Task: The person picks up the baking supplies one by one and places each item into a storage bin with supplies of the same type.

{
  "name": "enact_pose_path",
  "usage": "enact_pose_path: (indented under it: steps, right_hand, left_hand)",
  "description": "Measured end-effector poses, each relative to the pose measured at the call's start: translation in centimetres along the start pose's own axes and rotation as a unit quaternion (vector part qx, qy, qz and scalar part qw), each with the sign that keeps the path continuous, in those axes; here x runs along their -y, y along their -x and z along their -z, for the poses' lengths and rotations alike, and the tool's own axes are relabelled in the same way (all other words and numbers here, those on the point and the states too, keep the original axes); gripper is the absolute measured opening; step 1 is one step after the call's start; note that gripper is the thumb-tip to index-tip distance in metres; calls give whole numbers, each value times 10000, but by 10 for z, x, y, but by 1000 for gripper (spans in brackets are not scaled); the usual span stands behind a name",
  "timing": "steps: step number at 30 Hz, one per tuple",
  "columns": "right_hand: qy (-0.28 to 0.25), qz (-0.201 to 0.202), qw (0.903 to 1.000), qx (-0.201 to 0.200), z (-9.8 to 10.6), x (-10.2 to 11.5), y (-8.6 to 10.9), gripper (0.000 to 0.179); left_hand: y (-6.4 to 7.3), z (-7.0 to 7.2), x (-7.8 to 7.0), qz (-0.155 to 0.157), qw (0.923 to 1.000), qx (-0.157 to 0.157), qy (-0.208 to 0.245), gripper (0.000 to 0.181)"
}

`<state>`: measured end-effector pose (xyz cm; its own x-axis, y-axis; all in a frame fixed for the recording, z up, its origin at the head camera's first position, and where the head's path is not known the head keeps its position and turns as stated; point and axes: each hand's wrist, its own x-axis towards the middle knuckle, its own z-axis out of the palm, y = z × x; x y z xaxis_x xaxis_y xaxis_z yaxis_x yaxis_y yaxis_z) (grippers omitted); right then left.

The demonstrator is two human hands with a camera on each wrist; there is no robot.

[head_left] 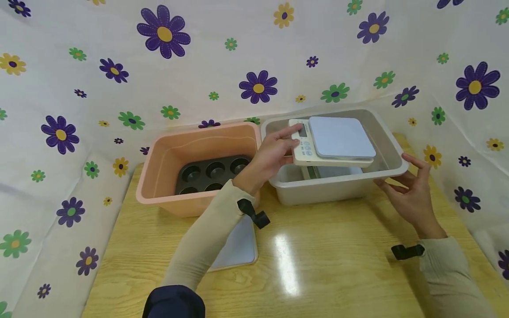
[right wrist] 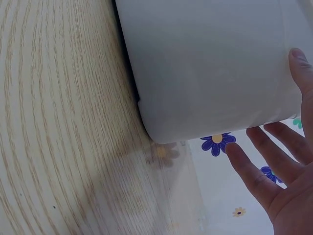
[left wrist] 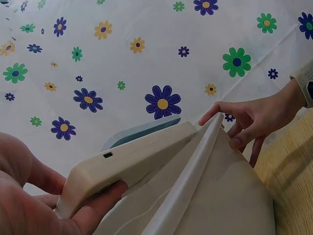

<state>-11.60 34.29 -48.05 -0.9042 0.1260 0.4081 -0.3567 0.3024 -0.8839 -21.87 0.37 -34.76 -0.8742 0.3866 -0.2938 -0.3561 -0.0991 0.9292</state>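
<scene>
A white kitchen scale [head_left: 342,138] with a pale square plate, a small display and buttons is raised over the grey plastic bin [head_left: 318,194]. My left hand [head_left: 267,160] grips its button end, with the thumb and fingers on opposite faces in the left wrist view. Under it, inside the bin, lies a second flat device [head_left: 338,172] that looks like another scale, mostly hidden. My right hand [head_left: 415,194] holds the bin's front right corner. Its index finger hooks at the rim, and the thumb touches the front wall.
Left of the grey bin stands a peach bin [head_left: 199,201] with a dark muffin pan [head_left: 203,170] inside. A flat pale rectangular thing [head_left: 240,245] lies on the wooden table [head_left: 318,260], partly covered by my left forearm. Flower-printed cloth [head_left: 214,57] hangs behind the bins.
</scene>
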Motion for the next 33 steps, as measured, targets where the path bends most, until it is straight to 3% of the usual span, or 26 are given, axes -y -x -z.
enact_pose_path:
  steps: [2,9,15,29,31,32,33]
  right_hand:
    - [-84,-30,10000,-14,1,-1,2,92]
    - [495,-95,9987,-33,2,0,4,91]
    - [305,-112,9995,0,0,1,3,92]
    - [309,-216,9992,-107,0,3,3,93]
    - [261,-206,9994,-113,0,2,3,93]
    - [226,-196,9995,-112,0,2,3,92]
    - [210,-177,9996,-111,0,2,3,92]
  left_hand:
    - [-5,-2,3,48,9999,12,-101,51]
    - [-20,-16,12,21,9976,-96,-680,51]
    - [-32,-23,24,57,9956,-26,-936,50]
    - [-40,-35,31,266,9929,176,-1150,51]
    - [-40,-35,30,398,9871,419,-1494,53]
    - [-40,-35,28,502,9789,614,-1885,56]
    - [-38,-34,26,614,9654,835,-2392,59]
